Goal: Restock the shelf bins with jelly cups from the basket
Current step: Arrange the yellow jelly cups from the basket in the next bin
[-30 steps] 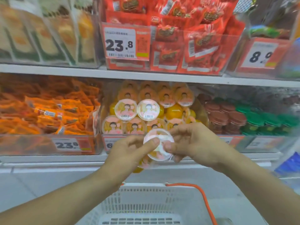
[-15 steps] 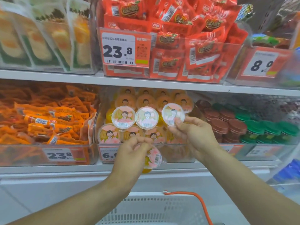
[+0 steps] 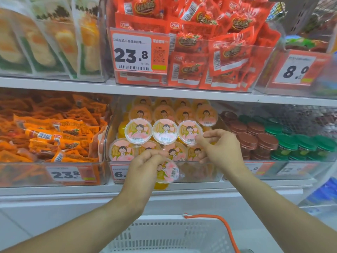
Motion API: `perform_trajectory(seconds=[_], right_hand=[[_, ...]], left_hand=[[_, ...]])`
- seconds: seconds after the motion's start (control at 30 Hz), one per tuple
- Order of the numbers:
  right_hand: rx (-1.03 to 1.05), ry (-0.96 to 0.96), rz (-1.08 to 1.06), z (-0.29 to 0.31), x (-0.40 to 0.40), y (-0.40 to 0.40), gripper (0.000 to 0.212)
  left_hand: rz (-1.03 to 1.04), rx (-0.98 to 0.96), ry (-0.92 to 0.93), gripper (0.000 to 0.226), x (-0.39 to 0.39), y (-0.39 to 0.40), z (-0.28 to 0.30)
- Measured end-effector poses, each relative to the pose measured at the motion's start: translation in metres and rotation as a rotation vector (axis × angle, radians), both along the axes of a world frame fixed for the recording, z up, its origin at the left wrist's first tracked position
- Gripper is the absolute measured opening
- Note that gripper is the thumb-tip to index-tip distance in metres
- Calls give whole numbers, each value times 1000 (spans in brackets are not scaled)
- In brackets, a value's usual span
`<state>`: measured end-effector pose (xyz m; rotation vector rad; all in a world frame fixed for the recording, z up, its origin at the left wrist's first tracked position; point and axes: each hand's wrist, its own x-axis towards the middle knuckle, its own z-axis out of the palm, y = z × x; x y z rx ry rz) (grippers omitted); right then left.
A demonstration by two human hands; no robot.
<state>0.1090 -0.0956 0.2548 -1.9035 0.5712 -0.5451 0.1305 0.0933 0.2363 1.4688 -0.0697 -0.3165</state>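
Note:
A clear shelf bin (image 3: 215,172) on the middle shelf holds several jelly cups with pink cartoon lids. My left hand (image 3: 144,167) is shut on one jelly cup (image 3: 168,172), held tilted in front of the bin's front wall. My right hand (image 3: 217,147) rests at the bin's right side, its thumb and forefinger touching the lower right rim of a jelly cup (image 3: 189,131) that stands third in the front upper row. A white plastic basket (image 3: 164,234) with an orange handle (image 3: 226,227) sits below, at the bottom of the view.
Left of the jelly bin is a bin of orange snack packs (image 3: 51,136). To the right stand brown-lidded cups (image 3: 253,137) and green-lidded cups (image 3: 299,143). The upper shelf carries red snack packets (image 3: 209,57) and price tags. A shelf edge (image 3: 164,91) runs just above the jelly bin.
My right hand carried a jelly cup from in front of the bin up into the upper row and now only touches its rim. My left hand kept its cup.

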Motion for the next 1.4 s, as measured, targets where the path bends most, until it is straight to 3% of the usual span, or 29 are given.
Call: perform_trajectory(seconds=[0.1,0.17,0.3,0.37,0.5,0.6,0.7,0.8,0.87,0.97,1.1,1.4], right_hand=[[-306,-102,-83,4,-4,0,20],[-344,-224,-6,12,-11,6,11],[-78,-78,450,20,-26,22,10],[-11,-10,618,19,-30,22,28],[233,38,821,21,-36,18,42],[241,86,801,23,-39,12,29],[206,114,767,28,-42,6,18],[113,-2,599,38,-40,-5,14],[30,-133,410,40,-33,-22,13],[-57,-230,144,33,-22,-53,11],[-105,-146,1,18,-11,-78,8],[-248,-35,-41,11,5,-74,11]], left_hand=[[-59,-97,10,21,0,1,3],[-109,-120,-38,30,-1,3,5],[-164,13,-311,55,1,8,4],[-265,82,-480,60,3,12,5],[-419,79,-589,54,0,15,7],[-326,56,-583,37,-3,8,8],[-233,40,-593,40,-2,0,9],[-110,92,-634,38,3,-4,10],[-54,275,-777,23,8,-3,10],[-95,683,-1111,55,17,0,1],[-225,1079,-1237,83,17,-3,-16],[-263,1260,-1251,83,21,-8,-35]])
